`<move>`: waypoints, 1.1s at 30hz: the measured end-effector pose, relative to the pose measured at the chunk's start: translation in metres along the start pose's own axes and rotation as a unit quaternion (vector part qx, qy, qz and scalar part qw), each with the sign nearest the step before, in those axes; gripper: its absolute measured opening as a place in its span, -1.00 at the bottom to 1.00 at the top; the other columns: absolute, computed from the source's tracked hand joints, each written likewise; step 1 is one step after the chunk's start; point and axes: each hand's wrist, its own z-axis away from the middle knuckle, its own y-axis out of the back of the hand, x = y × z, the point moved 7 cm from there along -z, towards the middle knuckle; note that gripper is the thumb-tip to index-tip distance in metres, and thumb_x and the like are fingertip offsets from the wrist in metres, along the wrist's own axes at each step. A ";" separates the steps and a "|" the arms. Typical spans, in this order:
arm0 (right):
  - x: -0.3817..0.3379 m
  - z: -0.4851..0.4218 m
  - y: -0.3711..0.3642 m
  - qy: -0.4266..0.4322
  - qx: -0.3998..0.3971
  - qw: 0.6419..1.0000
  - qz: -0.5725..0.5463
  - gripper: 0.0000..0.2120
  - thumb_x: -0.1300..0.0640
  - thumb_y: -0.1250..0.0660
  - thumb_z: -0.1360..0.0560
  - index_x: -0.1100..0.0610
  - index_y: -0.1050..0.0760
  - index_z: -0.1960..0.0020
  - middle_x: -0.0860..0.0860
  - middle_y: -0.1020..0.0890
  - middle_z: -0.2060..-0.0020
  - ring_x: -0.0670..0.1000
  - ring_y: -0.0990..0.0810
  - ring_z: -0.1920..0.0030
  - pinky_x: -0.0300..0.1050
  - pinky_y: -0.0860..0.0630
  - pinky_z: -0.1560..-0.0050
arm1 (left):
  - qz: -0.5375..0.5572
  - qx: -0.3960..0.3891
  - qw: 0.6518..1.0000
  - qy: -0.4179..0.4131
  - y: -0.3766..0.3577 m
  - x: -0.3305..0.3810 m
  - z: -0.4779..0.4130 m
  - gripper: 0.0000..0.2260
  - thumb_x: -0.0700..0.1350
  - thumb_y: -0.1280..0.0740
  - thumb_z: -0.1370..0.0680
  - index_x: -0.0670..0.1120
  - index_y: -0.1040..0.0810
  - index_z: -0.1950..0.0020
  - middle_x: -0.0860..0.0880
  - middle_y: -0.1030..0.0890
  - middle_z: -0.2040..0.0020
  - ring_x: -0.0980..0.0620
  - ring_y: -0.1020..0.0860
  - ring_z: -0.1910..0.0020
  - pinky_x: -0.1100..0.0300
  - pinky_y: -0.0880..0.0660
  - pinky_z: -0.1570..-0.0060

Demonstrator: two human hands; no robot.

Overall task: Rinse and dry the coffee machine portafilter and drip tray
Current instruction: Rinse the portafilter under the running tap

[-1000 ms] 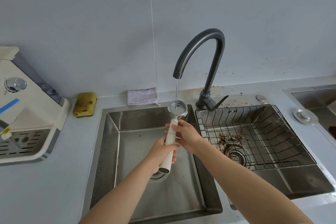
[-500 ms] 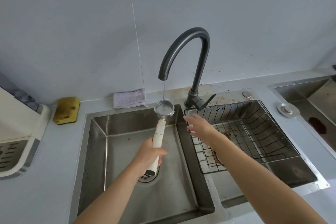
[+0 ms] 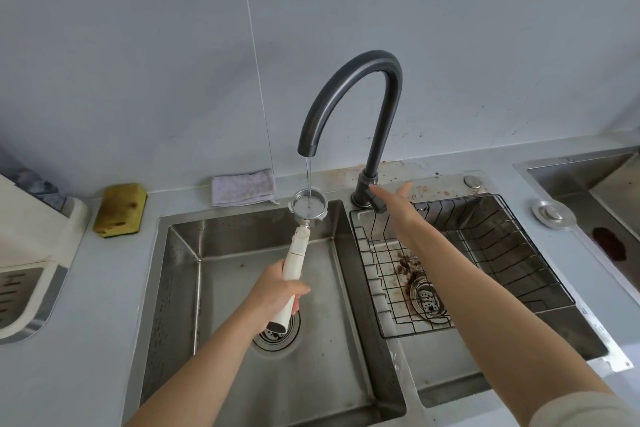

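Observation:
My left hand [image 3: 277, 291] grips the white handle of the portafilter [image 3: 298, 255] over the left sink basin [image 3: 180, 288]. Its round metal basket sits right under the dark curved tap [image 3: 349, 97], and a thin stream of water runs into it. My right hand [image 3: 398, 208] is stretched out flat with fingers apart, resting on or just over the tap's lever at the tap base. The coffee machine [image 3: 27, 253] with its slotted drip tray [image 3: 20, 291] stands at the left edge, partly cut off.
A black wire rack [image 3: 502, 246] lies in the right basin over coffee grounds around the drain. A yellow sponge [image 3: 119, 210] and a folded grey cloth [image 3: 244, 187] lie behind the left basin. A metal sink plug [image 3: 553, 214] and another sink [image 3: 588, 184] are at right.
My right hand left the portafilter handle and moved right and back to the tap lever. The left hand kept hold of the portafilter under the stream. The view shifted right.

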 end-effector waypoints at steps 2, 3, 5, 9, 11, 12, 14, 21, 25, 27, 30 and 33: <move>-0.002 -0.001 -0.002 0.000 0.003 1.000 -0.002 -0.01 -0.08 -0.28 -0.50 0.08 0.51 -0.43 0.10 0.20 -0.52 0.15 0.09 -0.51 0.17 0.03 -0.48 | -0.002 -0.002 1.000 0.002 0.000 0.000 0.000 -0.82 -0.36 -0.33 -0.40 -0.17 -0.35 0.18 -0.08 -0.39 0.44 0.04 -0.36 0.58 0.25 -0.36 0.50; -0.003 -0.002 -0.004 0.001 0.003 1.000 -0.004 0.00 -0.09 -0.29 -0.49 0.09 0.51 -0.43 0.10 0.21 -0.51 0.14 0.11 -0.51 0.17 0.05 -0.48 | -0.005 -0.002 1.000 0.002 0.000 0.000 0.000 -0.83 -0.35 -0.33 -0.41 -0.17 -0.35 0.17 -0.08 -0.39 0.43 0.04 -0.36 0.58 0.25 -0.36 0.51; -0.006 -0.001 -0.007 0.003 0.002 1.000 -0.011 0.02 -0.09 -0.29 -0.49 0.10 0.53 -0.42 0.09 0.26 -0.50 0.14 0.15 -0.51 0.17 0.08 -0.48 | -0.005 -0.002 1.000 0.001 0.001 0.001 0.000 -0.83 -0.36 -0.32 -0.41 -0.17 -0.35 0.17 -0.08 -0.38 0.44 0.05 -0.36 0.58 0.25 -0.37 0.52; -0.015 -0.002 -0.008 0.000 -0.020 1.000 -0.023 -0.02 -0.12 -0.24 -0.51 0.08 0.55 -0.41 0.08 0.25 -0.51 0.14 0.09 -0.51 0.19 0.06 -0.45 | -0.008 0.003 1.000 0.001 0.003 0.002 0.001 -0.83 -0.36 -0.32 -0.41 -0.17 -0.35 0.17 -0.07 -0.38 0.44 0.05 -0.36 0.59 0.26 -0.36 0.52; -0.019 -0.003 -0.006 -0.005 -0.029 1.000 -0.007 -0.01 -0.17 -0.23 -0.49 0.10 0.53 -0.42 0.11 0.20 -0.52 0.18 0.08 -0.51 0.23 0.02 -0.43 | -0.008 0.005 1.000 0.002 0.003 0.004 0.003 -0.83 -0.36 -0.32 -0.41 -0.17 -0.34 0.17 -0.08 -0.38 0.46 0.06 -0.35 0.61 0.27 -0.35 0.53; -0.021 -0.003 -0.004 -0.009 -0.028 1.000 0.005 -0.01 -0.19 -0.23 -0.49 0.12 0.51 -0.43 0.12 0.20 -0.51 0.20 0.09 -0.51 0.24 0.01 -0.43 | -0.008 0.006 1.000 0.002 0.004 0.005 0.004 -0.82 -0.37 -0.31 -0.41 -0.18 -0.34 0.18 -0.08 -0.38 0.46 0.06 -0.34 0.62 0.28 -0.35 0.54; -0.022 -0.003 -0.002 -0.011 -0.024 0.999 0.019 -0.01 -0.20 -0.23 -0.49 0.14 0.50 -0.43 0.13 0.19 -0.51 0.21 0.10 -0.51 0.23 0.01 -0.44 | -0.009 0.007 1.000 0.000 0.004 0.008 0.005 -0.82 -0.37 -0.31 -0.41 -0.18 -0.34 0.18 -0.08 -0.37 0.46 0.06 -0.34 0.62 0.29 -0.35 0.56; -0.019 0.018 -0.005 0.013 -0.027 0.999 0.012 -0.10 -0.04 -0.21 -0.55 0.10 0.49 -0.45 0.11 0.05 -0.52 0.14 0.00 -0.51 0.12 0.01 -0.45 | 0.002 0.015 1.000 -0.001 0.006 0.009 0.013 -0.82 -0.37 -0.31 -0.41 -0.17 -0.34 0.20 -0.07 -0.37 0.46 0.03 -0.34 0.58 0.28 -0.34 0.54; 0.000 0.038 -0.039 0.004 -0.068 0.997 0.030 -0.16 -0.05 -0.26 -0.52 0.03 0.30 -0.51 0.07 -0.09 -0.51 0.15 -0.13 -0.48 0.18 -0.06 -0.43 | -0.004 0.015 1.000 -0.004 0.008 0.009 0.019 -0.82 -0.36 -0.32 -0.41 -0.17 -0.34 0.19 -0.07 -0.37 0.45 0.07 -0.35 0.62 0.30 -0.35 0.56; 0.015 0.053 -0.066 -0.016 -0.105 0.994 0.028 -0.16 -0.07 -0.28 -0.50 0.06 0.23 -0.52 0.07 -0.12 -0.50 0.13 -0.22 -0.45 0.15 -0.15 -0.45 | -0.006 0.018 1.000 -0.005 0.010 0.009 0.023 -0.82 -0.35 -0.33 -0.41 -0.18 -0.34 0.18 -0.07 -0.38 0.46 0.07 -0.35 0.63 0.29 -0.35 0.55; 0.035 0.075 -0.103 -0.035 -0.145 0.989 0.014 -0.24 -0.06 -0.30 -0.49 0.11 0.05 -0.51 0.09 -0.28 -0.44 0.09 -0.39 -0.33 0.08 -0.29 -0.37 | -0.009 0.029 0.999 -0.012 0.012 0.008 0.028 -0.85 -0.35 -0.33 -0.43 -0.18 -0.40 0.10 -0.08 -0.40 0.47 0.07 -0.36 0.63 0.28 -0.34 0.56; 0.041 0.091 -0.130 -0.015 -0.168 0.986 -0.009 -0.53 0.08 -0.29 -0.51 0.18 -0.29 -0.36 0.07 -0.52 -0.16 0.04 -0.54 -0.05 -0.08 -0.44 -0.08 | -0.014 0.039 0.999 -0.024 0.013 0.007 0.036 -0.79 -0.36 -0.32 -0.44 -0.15 -0.49 -0.02 -0.11 -0.45 0.41 0.08 -0.38 0.61 0.27 -0.35 0.57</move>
